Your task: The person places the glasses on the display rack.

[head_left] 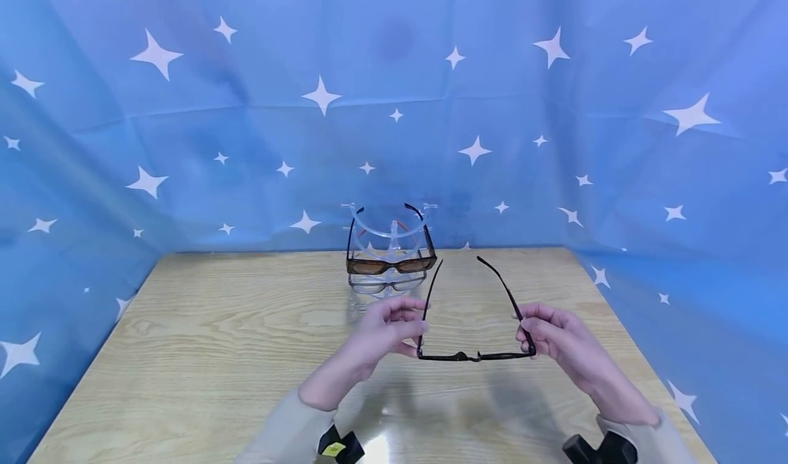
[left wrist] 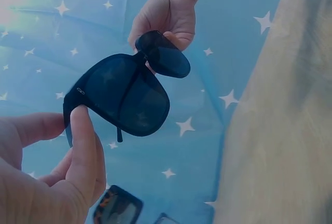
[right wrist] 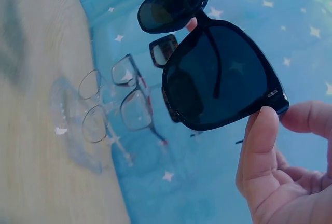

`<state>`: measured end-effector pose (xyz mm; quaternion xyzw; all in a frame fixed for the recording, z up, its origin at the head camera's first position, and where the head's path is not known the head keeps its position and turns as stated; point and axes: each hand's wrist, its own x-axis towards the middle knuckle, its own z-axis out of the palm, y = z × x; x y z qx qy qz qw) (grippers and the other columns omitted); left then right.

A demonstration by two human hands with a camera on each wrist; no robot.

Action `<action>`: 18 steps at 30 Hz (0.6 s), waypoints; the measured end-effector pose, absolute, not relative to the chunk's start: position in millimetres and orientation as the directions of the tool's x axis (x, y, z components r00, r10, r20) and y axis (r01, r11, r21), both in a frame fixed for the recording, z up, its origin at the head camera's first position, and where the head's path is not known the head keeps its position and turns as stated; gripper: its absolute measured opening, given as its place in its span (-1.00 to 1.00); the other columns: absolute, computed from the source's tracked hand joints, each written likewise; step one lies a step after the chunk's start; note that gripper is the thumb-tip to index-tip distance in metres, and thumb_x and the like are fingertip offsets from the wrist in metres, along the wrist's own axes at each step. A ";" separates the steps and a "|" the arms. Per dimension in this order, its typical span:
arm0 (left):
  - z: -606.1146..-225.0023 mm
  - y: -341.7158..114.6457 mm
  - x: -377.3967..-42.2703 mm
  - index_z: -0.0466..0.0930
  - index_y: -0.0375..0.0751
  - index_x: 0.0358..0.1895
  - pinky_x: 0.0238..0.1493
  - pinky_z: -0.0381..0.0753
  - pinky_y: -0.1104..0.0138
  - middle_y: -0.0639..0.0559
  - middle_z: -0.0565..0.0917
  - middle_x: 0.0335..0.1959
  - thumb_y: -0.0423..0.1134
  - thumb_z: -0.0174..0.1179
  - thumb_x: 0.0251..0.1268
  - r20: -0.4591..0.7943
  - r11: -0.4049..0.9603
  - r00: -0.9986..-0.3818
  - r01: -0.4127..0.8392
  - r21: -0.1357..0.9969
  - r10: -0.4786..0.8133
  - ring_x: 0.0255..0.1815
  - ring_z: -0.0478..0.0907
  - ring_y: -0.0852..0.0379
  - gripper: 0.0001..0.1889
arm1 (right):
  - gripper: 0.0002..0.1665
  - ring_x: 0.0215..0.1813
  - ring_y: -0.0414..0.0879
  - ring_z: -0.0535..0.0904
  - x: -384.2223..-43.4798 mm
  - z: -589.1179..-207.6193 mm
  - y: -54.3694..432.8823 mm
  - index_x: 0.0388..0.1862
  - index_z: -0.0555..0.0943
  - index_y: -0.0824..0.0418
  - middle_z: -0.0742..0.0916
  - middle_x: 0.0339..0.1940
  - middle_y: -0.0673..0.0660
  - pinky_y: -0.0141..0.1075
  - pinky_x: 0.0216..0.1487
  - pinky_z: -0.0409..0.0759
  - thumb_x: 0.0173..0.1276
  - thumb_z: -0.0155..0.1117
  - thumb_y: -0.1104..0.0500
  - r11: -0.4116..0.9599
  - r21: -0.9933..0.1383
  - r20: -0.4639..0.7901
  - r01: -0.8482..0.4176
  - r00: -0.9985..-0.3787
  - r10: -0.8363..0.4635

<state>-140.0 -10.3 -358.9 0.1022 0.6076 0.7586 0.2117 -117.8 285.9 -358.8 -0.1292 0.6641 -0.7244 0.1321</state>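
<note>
A pair of black sunglasses (head_left: 506,356) is held up over the table, temples unfolded and pointing away from me. My left hand (head_left: 384,330) pinches it at the left hinge corner, thumb and fingers on either side. At the opposite corner, my right hand (head_left: 560,337) grips the right temple close to the hinge. Large dark lenses (left wrist: 122,97) face the wrist cameras. Just beyond the hands stands a clear display stand (head_left: 394,235). Brown tortoiseshell sunglasses (head_left: 369,267) sit on its upper part, with grey-framed glasses (head_left: 369,290) below them.
Lower on the stand, the right wrist view shows thin wire-rimmed glasses (right wrist: 84,130) and the clear round base (right wrist: 62,120). Its short side pegs (head_left: 431,206) stick out at the top. A blue curtain (head_left: 246,129) with white stars surrounds the wooden table (head_left: 215,354).
</note>
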 end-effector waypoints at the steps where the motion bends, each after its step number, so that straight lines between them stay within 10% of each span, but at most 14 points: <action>1: -357.0 -11.9 -140.4 0.41 -0.54 0.07 -0.46 0.65 0.39 0.01 0.51 -0.35 -0.47 0.16 0.15 -0.098 -0.173 -0.892 -0.192 0.966 0.442 -0.43 0.51 0.24 -0.61 | -0.73 -0.31 -0.21 0.58 -119.4 -356.3 284.3 -0.11 0.53 0.16 0.65 -0.36 0.00 -0.42 -0.28 0.62 0.45 -0.11 0.38 -0.081 -0.997 0.018 0.013 -0.930 -0.368; 18: -322.5 -44.8 -155.4 0.45 -0.49 0.06 -0.46 0.62 0.44 0.04 0.55 -0.31 -0.49 0.16 0.17 -0.070 -0.214 -0.944 -0.145 0.966 0.323 -0.41 0.50 0.24 -0.64 | -0.86 -0.33 -0.19 0.57 -155.6 -316.6 245.3 -0.12 0.50 0.22 0.64 -0.37 0.04 -0.41 -0.26 0.62 0.43 -0.01 0.33 -0.066 -0.997 -0.002 0.029 -0.926 -0.377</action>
